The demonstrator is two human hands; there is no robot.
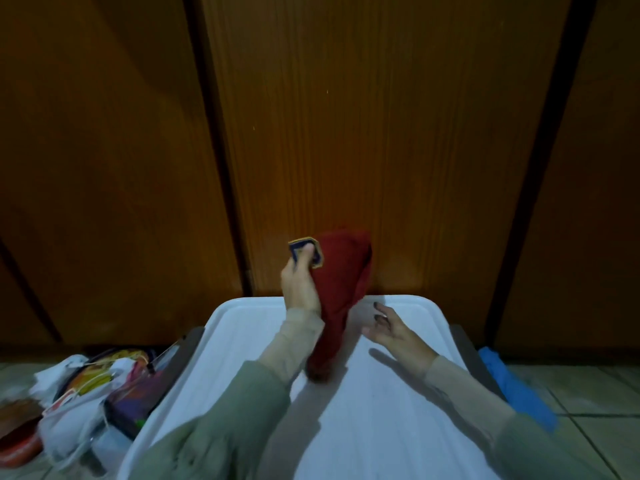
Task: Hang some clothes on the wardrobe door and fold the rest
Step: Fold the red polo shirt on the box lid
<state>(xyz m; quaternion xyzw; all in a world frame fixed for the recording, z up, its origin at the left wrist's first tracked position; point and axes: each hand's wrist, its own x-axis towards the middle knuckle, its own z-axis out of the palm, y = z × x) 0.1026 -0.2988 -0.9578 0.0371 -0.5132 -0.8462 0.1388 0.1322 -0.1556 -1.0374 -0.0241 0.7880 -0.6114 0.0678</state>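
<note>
At the centre of the frame, a red garment (341, 289) is gripped near its dark patch by the left hand (299, 284), its lower end touching the white surface (381, 427). At lower right, the right hand (394, 332) is held spread with nothing in it, before the wardrobe door (381, 133).

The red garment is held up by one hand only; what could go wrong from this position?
1. The left hand pinches the red garment only at its dark blue trimmed edge, so it may slip and drop in a heap on the white table.
2. The right hand is open and apart from the cloth, so the hanging lower part is unsupported and could crease when folded.
</note>
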